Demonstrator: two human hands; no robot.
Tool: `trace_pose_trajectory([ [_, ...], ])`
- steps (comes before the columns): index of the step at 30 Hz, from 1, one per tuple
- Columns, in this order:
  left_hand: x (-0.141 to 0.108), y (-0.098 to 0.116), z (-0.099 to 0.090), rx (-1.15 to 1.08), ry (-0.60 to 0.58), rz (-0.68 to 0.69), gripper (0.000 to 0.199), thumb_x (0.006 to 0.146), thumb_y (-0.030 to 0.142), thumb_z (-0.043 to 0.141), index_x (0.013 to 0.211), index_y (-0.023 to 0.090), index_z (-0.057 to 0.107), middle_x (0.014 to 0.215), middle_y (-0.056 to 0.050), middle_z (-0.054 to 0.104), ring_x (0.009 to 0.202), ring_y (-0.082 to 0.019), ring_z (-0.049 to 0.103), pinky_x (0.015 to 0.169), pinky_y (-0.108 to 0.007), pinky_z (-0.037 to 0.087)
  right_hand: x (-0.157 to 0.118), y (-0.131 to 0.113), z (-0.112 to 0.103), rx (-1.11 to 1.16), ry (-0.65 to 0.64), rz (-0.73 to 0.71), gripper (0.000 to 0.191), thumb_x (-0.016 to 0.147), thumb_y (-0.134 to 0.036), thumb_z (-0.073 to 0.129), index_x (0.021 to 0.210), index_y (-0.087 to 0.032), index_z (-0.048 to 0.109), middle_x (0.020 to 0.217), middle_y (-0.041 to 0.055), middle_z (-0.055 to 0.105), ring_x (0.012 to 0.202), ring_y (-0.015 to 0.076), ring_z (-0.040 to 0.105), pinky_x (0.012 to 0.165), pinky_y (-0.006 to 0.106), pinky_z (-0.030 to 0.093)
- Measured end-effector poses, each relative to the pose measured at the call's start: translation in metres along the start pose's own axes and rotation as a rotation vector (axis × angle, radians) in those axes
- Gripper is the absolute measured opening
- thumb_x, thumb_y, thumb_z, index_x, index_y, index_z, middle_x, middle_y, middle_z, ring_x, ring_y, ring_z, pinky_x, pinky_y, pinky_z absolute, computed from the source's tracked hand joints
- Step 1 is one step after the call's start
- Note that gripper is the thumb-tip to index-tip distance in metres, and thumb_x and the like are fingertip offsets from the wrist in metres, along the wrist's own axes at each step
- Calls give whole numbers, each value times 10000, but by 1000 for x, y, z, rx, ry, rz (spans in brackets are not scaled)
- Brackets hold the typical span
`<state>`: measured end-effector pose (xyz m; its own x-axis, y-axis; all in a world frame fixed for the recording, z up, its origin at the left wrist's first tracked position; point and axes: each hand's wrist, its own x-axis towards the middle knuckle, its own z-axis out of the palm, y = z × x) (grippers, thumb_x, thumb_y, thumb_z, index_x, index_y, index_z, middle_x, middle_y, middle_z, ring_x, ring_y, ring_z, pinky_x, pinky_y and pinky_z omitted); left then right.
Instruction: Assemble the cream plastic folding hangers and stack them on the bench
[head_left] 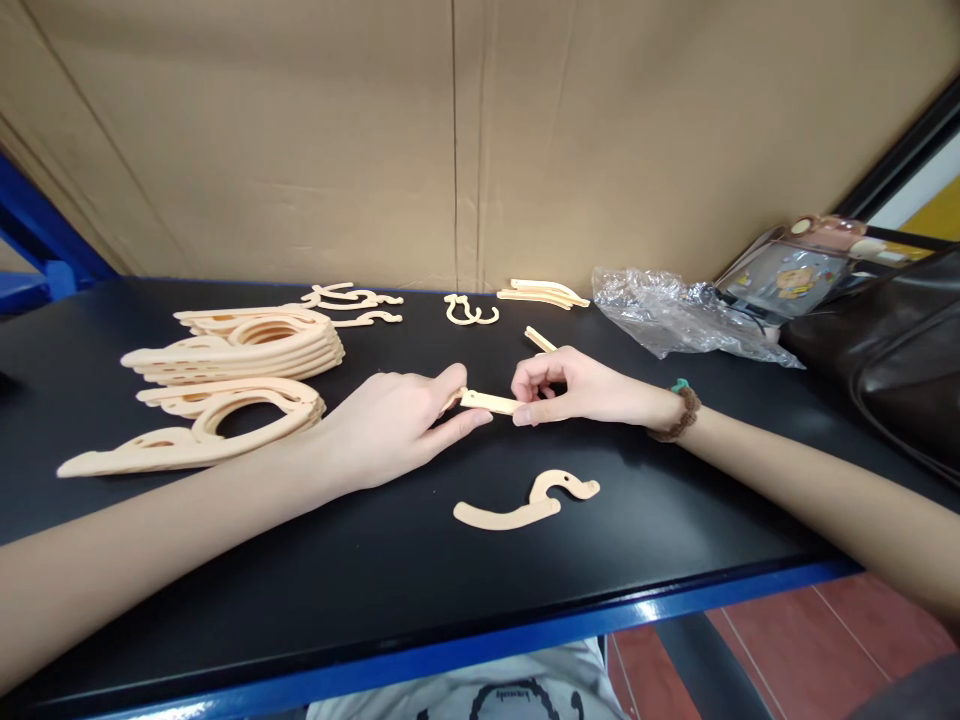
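Over the middle of the black table, my left hand (405, 420) pinches the left end of a narrow beige plastic piece (489, 402). My right hand (566, 388) grips the right end of that piece between thumb and fingers. Part of what the left fingers hold is hidden. Nearer the table's front edge lies a beige hook joined to a curved arm (506, 516). Just behind my right hand another narrow beige piece (540, 339) rests on the table, partly covered.
Stacked beige hangers (240, 345) lie on the left. At the back are loose hook parts (352, 298), small hooks (471, 312) and curved strips (544, 292). Crumpled clear plastic (682, 310), a clear pouch (784, 280) and a dark bag (885, 340) sit on the right. Cardboard (300, 140) stands behind.
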<state>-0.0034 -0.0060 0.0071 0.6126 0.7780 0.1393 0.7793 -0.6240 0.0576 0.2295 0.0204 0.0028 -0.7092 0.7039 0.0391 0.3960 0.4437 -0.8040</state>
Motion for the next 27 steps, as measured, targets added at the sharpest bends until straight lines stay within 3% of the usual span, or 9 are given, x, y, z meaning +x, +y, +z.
trace_pose_trajectory([
  [11, 1, -6, 1, -51, -26, 67, 339, 942, 477, 313, 717, 226, 344, 480, 62, 437, 416, -142, 453, 463, -263, 251, 0, -2, 1, -79, -10, -20, 268, 781, -421, 677, 762, -159, 621, 706, -28, 569, 631, 84, 465, 573, 219, 346],
  [27, 1, -1, -4, 154, -111, 71, 310, 983, 415, 233, 787, 222, 376, 534, 24, 501, 504, -192, 544, 474, -263, 290, 0, 0, 7, -80, 40, -8, 254, 787, -410, 674, 758, -169, 599, 702, -32, 546, 651, 90, 471, 612, 225, 375],
])
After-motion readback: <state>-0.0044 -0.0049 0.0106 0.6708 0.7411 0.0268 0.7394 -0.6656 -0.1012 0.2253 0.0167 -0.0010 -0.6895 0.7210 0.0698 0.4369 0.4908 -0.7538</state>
